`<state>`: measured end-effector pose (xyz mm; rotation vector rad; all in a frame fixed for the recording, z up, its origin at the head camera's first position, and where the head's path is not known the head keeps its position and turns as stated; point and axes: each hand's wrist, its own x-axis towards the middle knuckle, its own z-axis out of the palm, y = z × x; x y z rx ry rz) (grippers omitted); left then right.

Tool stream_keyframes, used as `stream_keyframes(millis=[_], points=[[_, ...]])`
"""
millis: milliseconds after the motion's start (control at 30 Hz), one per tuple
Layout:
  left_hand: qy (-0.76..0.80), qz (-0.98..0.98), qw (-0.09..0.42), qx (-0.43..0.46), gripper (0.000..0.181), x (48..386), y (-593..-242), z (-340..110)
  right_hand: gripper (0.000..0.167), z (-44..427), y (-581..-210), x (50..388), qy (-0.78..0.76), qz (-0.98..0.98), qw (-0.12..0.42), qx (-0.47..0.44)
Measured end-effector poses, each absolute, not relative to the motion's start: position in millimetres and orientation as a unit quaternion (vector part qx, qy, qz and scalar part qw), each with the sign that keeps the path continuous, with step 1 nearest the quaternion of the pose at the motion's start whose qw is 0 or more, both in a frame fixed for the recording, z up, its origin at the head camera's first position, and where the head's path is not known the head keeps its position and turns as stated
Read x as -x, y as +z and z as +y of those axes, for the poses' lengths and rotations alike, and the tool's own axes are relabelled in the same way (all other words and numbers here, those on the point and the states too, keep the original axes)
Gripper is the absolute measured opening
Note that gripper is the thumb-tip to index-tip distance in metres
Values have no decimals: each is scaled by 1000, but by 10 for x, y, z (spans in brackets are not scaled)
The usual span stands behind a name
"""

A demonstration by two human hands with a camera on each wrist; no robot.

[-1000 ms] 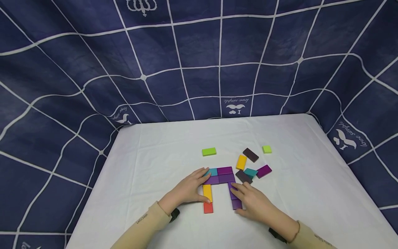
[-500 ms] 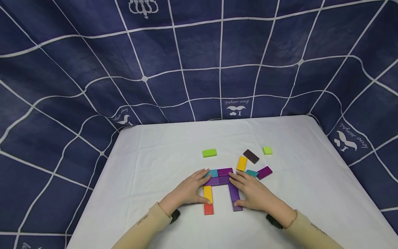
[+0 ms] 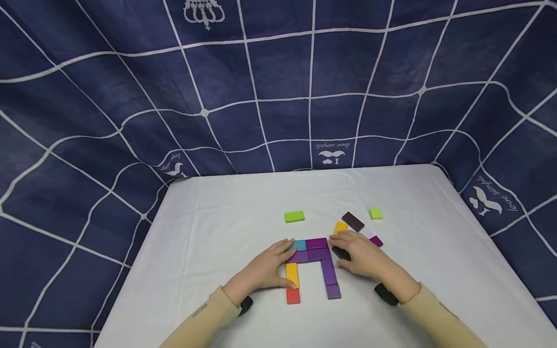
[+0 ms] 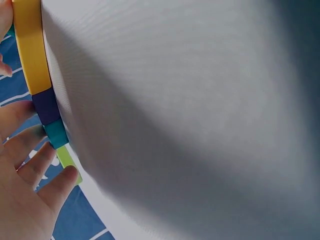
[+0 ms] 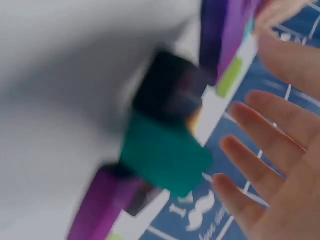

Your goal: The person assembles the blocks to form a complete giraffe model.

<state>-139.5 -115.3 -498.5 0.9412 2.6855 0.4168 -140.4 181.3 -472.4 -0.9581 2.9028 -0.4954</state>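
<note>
In the head view, flat blocks form an arch: a light-blue block and a magenta block on top, purple blocks below them. A yellow block and a red block make the left leg, purple blocks the right leg. My left hand rests along the arch's left side, fingertips touching its edge. My right hand, fingers spread, is over the loose pile right of the arch, partly hiding a black block. A teal block shows beside its fingers in the right wrist view.
A lime block lies behind the arch, a small lime square farther right. Near the right hand are a dark brown block, another yellow block and a second magenta block. A blue checked curtain surrounds the white table.
My right hand has moved from the arch's right leg up and to the right, over the loose blocks, uncovering the purple leg. My left hand has stayed beside the arch.
</note>
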Motion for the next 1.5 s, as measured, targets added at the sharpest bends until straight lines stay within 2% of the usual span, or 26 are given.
stream_keyframes(millis=[300,567,700,867,967,1200,1500], points=[[142,926,135,-322,102,1383,-4986,-1137,78,1968,-4676,1482,-158,936,91,301],[142,926,131,-324,102,1393,-4983,-1139,77,1967,-4770,1579,-127,933,114,316],[142,926,131,-324,102,1402,-4984,-1139,74,1985,-4804,1668,-119,940,102,303],[139,928,130,-321,102,1414,-4981,-1144,72,1951,-4805,1795,-109,961,74,244],[140,927,130,-322,102,1404,-4986,-1143,76,1903,-4807,1821,-104,969,68,213],[137,928,124,-325,101,1400,-5009,-1148,65,1821,-4814,1802,-102,966,53,230],[138,927,126,-324,102,1409,-4999,-1142,62,1799,-4831,1877,-92,973,28,211]])
